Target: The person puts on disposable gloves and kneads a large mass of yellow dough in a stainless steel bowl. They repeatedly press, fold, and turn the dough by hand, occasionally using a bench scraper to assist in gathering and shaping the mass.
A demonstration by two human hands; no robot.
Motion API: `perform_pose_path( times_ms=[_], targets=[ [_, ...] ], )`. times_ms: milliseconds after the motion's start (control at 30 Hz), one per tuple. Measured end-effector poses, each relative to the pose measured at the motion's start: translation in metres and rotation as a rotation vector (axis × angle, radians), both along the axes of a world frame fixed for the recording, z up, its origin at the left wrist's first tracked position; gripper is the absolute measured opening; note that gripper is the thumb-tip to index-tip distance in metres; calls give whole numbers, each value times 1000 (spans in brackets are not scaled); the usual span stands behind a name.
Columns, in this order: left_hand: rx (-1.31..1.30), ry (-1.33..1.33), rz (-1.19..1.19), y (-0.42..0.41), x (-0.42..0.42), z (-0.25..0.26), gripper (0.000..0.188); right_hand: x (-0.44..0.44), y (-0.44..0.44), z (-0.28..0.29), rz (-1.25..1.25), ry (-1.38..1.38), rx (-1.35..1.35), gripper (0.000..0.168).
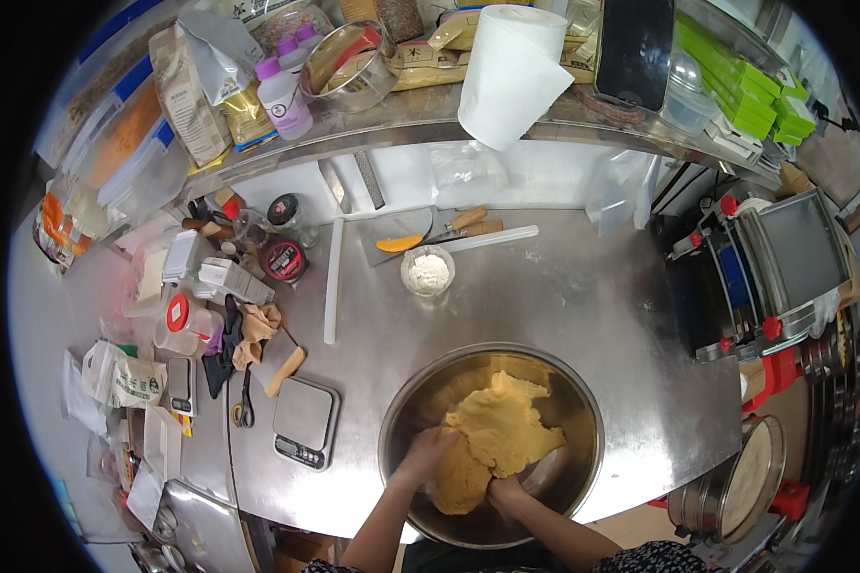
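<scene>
A large mass of yellow dough [505,419] lies in a wide stainless steel mixing bowl [588,390] at the table's front edge. Its surface is rough, with torn edges and a crease between the upper slab and a lower lobe. My left hand [430,451] grips the dough's left side, thumb on top and the other fingers mostly hidden. My right hand [505,494] is tucked under the lower right edge, its fingertips out of sight beneath the dough. Beyond the bowl stands a small clear cup of white powder [428,274].
A digital kitchen scale [304,422], scissors [242,408] and a wooden-handled scraper [285,371] lie left of the bowl. White rods [334,279] rest farther back. A dough sheeter-like machine [767,272] occupies the right side. A loaded shelf [401,118] overhangs the back.
</scene>
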State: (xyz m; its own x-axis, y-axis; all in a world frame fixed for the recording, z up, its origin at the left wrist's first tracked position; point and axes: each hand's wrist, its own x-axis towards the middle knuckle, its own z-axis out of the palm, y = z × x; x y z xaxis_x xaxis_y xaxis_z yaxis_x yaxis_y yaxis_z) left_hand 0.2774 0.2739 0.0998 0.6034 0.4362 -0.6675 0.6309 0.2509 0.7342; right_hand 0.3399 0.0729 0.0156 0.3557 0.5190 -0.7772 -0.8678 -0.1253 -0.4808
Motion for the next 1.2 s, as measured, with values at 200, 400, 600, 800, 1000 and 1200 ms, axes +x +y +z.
perform_pose_path(
  times_ms=[200, 400, 600, 800, 1000, 1200],
  targets=[
    [-478, -34, 288, 14, 2, 3, 36, 8, -14, 27, 423, -379, 158, 40],
    [-484, 155, 326, 31, -1, 72, 38, 20, -13, 106, 740, -303, 188, 21],
    [-188, -222, 371, 7, 8, 177, 33, 72, -16, 178, 829, -871, 133, 18],
    [835, -28, 50, -11, 26, 85, 55, 129, -13, 163, 460, -1518, -434, 17],
    [1290, -171, -452, -47, 44, 68, 94, 134, -18, 148, 444, -1489, -503, 17],
    [1261, -116, -550, -87, 85, 40, 99, 136, -22, 141, 488, -1413, -576, 18]
  ],
)
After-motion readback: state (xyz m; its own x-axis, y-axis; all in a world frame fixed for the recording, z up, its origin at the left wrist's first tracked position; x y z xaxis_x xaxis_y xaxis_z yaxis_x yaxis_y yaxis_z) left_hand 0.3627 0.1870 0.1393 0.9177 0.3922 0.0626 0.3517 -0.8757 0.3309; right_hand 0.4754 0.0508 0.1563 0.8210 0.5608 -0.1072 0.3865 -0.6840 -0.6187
